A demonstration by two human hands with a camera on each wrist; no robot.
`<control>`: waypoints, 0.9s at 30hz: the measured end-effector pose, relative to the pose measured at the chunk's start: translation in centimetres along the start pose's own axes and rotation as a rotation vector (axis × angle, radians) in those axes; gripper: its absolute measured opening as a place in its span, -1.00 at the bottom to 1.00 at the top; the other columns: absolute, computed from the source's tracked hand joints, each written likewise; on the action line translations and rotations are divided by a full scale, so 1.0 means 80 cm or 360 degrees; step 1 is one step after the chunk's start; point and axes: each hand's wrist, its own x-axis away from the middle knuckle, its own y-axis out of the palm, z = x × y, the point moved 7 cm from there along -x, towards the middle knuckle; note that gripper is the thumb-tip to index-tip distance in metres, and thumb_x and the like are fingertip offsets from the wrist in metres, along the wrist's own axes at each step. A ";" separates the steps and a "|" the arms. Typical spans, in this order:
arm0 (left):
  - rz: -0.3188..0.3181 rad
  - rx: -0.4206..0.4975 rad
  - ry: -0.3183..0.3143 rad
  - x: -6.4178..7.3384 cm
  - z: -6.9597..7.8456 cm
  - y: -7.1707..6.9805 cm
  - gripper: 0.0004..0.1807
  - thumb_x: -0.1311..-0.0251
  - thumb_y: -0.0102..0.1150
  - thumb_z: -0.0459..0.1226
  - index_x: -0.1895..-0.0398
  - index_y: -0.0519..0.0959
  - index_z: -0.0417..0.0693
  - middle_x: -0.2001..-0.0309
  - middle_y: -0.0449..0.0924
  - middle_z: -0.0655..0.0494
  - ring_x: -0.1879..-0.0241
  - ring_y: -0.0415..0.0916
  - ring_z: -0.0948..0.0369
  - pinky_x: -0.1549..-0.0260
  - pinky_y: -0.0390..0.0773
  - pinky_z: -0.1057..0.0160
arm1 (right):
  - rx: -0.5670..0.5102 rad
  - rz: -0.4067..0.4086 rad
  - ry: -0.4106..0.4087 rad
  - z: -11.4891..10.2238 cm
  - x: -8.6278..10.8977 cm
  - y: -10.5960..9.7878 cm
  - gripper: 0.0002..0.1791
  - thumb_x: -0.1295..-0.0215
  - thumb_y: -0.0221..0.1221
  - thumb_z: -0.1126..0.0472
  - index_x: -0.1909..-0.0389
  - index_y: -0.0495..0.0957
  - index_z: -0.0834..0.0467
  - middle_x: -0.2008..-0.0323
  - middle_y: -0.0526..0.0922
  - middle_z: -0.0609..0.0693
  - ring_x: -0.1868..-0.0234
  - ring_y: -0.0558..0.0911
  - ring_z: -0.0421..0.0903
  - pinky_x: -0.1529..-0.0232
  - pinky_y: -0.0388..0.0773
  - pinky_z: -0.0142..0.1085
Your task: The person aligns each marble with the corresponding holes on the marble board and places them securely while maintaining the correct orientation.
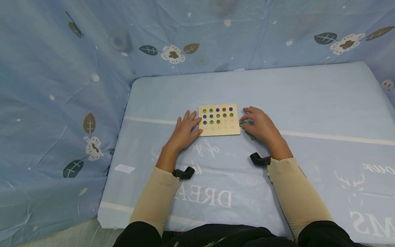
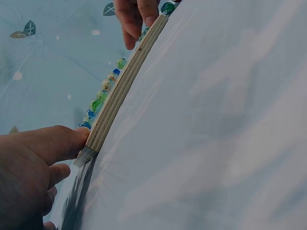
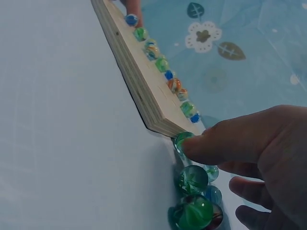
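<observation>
My left hand [image 1: 185, 133] lies spread at the left side of a pale wooden board [image 1: 219, 133], its thumb and index finger touching the edge. Glass marbles [image 1: 218, 116] in blue, green and amber sit in the board's upper rows of round hollows; the bottom row and part of the third are bare. Just off the board's right edge, my right hand [image 1: 261, 125] pinches a green marble [image 3: 181, 142] between thumb and index finger. Its other fingers are bent. More loose marbles [image 3: 193, 179], mostly green, lie beneath and beside this hand.
The board lies on a light blue cloth-covered table [image 1: 308, 103] with white printed lettering. Patterned blue fabric [image 1: 240, 41] hangs behind and at the left. A white patch [image 1: 124, 168] is on the cloth at the left. Black wrist mounts [image 1: 260, 159] stick out from both cuffs.
</observation>
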 end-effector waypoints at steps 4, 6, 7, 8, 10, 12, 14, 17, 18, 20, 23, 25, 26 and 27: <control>0.0004 0.0005 0.0017 0.000 0.000 -0.001 -0.38 -0.31 0.00 0.03 -0.41 0.22 0.15 -0.50 -0.14 0.18 -0.49 -0.45 0.16 -0.40 -0.33 -0.10 | 0.0023 0.0027 -0.0046 -0.001 -0.002 -0.002 -0.70 -0.22 0.14 0.27 0.03 0.62 0.19 -0.32 0.32 0.13 -0.41 0.14 0.14 -0.34 0.12 0.06; 0.0005 0.0003 0.0026 0.000 0.001 -0.001 -0.38 -0.31 0.00 0.03 -0.41 0.22 0.15 -0.50 -0.14 0.17 -0.49 -0.44 0.16 -0.40 -0.32 -0.11 | 0.0036 0.0009 -0.0048 0.001 -0.003 0.000 -0.65 -0.24 0.09 0.30 -0.05 0.58 0.19 -0.33 0.31 0.13 -0.42 0.13 0.14 -0.35 0.11 0.07; 0.0006 0.0004 0.0029 0.000 0.001 -0.001 -0.39 -0.31 0.00 0.03 -0.41 0.23 0.15 -0.50 -0.14 0.17 -0.49 -0.44 0.16 -0.40 -0.32 -0.11 | 0.0038 -0.0003 -0.0047 0.002 -0.004 0.001 -0.63 -0.24 0.06 0.31 -0.07 0.57 0.18 -0.34 0.30 0.13 -0.42 0.12 0.14 -0.35 0.10 0.07; 0.0006 0.0004 0.0030 0.000 0.001 -0.001 -0.39 -0.31 0.00 0.03 -0.41 0.23 0.15 -0.50 -0.14 0.17 -0.49 -0.44 0.16 -0.40 -0.32 -0.11 | 0.0038 -0.0013 -0.0042 0.002 -0.004 0.002 -0.61 -0.24 0.04 0.33 -0.10 0.55 0.18 -0.35 0.29 0.12 -0.43 0.11 0.14 -0.36 0.09 0.07; 0.0013 0.0006 0.0028 0.000 0.001 -0.001 -0.39 -0.31 0.00 0.03 -0.40 0.24 0.15 -0.50 -0.13 0.17 -0.49 -0.43 0.16 -0.39 -0.31 -0.12 | 0.0040 -0.0028 -0.0035 0.003 -0.004 0.004 -0.59 -0.25 0.00 0.35 -0.12 0.54 0.18 -0.35 0.28 0.11 -0.44 0.09 0.13 -0.36 0.08 0.06; 0.0022 0.0008 0.0023 0.000 0.001 -0.001 -0.40 -0.31 -0.01 0.03 -0.40 0.24 0.15 -0.50 -0.12 0.16 -0.49 -0.42 0.16 -0.39 -0.30 -0.12 | 0.0043 -0.0020 -0.0029 0.003 -0.005 0.005 -0.60 -0.26 -0.01 0.36 -0.11 0.54 0.18 -0.35 0.29 0.12 -0.43 0.10 0.13 -0.36 0.08 0.05; 0.0022 0.0009 0.0018 0.000 0.000 -0.001 -0.39 -0.31 0.00 0.03 -0.40 0.24 0.15 -0.50 -0.12 0.17 -0.49 -0.43 0.16 -0.40 -0.31 -0.12 | 0.0037 0.0009 -0.0028 0.002 -0.005 0.003 -0.64 -0.27 0.02 0.36 -0.06 0.57 0.19 -0.33 0.31 0.13 -0.42 0.13 0.13 -0.36 0.10 0.05; 0.0021 0.0009 0.0019 0.000 0.000 -0.001 -0.39 -0.31 0.00 0.03 -0.41 0.23 0.15 -0.50 -0.13 0.17 -0.49 -0.44 0.17 -0.40 -0.32 -0.11 | 0.0021 0.0052 -0.0027 0.001 -0.005 0.002 -0.74 -0.26 0.09 0.33 0.06 0.61 0.21 -0.29 0.36 0.15 -0.40 0.18 0.13 -0.35 0.13 0.04; 0.0022 0.0010 0.0021 0.000 0.000 -0.001 -0.39 -0.31 0.00 0.03 -0.41 0.22 0.15 -0.50 -0.14 0.17 -0.49 -0.44 0.16 -0.40 -0.32 -0.11 | 0.0013 0.0067 -0.0028 0.001 -0.006 0.001 -0.78 -0.25 0.12 0.32 0.11 0.62 0.21 -0.28 0.38 0.15 -0.39 0.20 0.13 -0.34 0.14 0.04; 0.0025 0.0013 0.0026 0.000 0.000 -0.001 -0.39 -0.31 0.00 0.03 -0.41 0.22 0.15 -0.50 -0.13 0.17 -0.49 -0.43 0.16 -0.39 -0.31 -0.12 | 0.0002 0.0088 -0.0030 0.001 -0.006 0.001 -0.83 -0.24 0.16 0.30 0.18 0.62 0.22 -0.25 0.41 0.17 -0.37 0.22 0.14 -0.33 0.16 0.05; 0.0031 0.0017 0.0033 0.001 0.000 -0.002 -0.39 -0.31 0.00 0.03 -0.41 0.23 0.15 -0.50 -0.13 0.16 -0.49 -0.42 0.16 -0.39 -0.30 -0.13 | 0.0003 0.0100 -0.0038 0.003 -0.007 0.001 -0.83 -0.23 0.18 0.29 0.18 0.62 0.23 -0.22 0.43 0.18 -0.35 0.25 0.16 -0.31 0.18 0.05; 0.0027 0.0019 0.0033 0.001 0.001 -0.002 -0.39 -0.31 0.00 0.02 -0.41 0.23 0.15 -0.50 -0.13 0.17 -0.49 -0.43 0.16 -0.39 -0.31 -0.12 | 0.0015 0.0094 -0.0044 0.004 -0.006 0.002 -0.78 -0.24 0.19 0.28 0.11 0.62 0.23 -0.22 0.43 0.18 -0.34 0.26 0.16 -0.31 0.19 0.06; 0.0025 0.0022 0.0031 0.002 0.001 -0.002 -0.39 -0.31 0.01 0.03 -0.41 0.23 0.15 -0.50 -0.13 0.17 -0.49 -0.43 0.16 -0.39 -0.31 -0.12 | 0.0023 0.0088 -0.0045 0.004 -0.006 0.003 -0.75 -0.25 0.19 0.27 0.07 0.61 0.23 -0.23 0.42 0.18 -0.34 0.25 0.16 -0.31 0.19 0.06; 0.0022 0.0021 0.0029 0.002 0.001 -0.002 -0.38 -0.31 0.00 0.03 -0.41 0.23 0.15 -0.50 -0.14 0.17 -0.49 -0.44 0.16 -0.40 -0.32 -0.11 | 0.0032 0.0078 -0.0048 0.004 -0.006 0.004 -0.72 -0.25 0.18 0.27 0.03 0.61 0.24 -0.23 0.41 0.18 -0.34 0.25 0.16 -0.31 0.19 0.06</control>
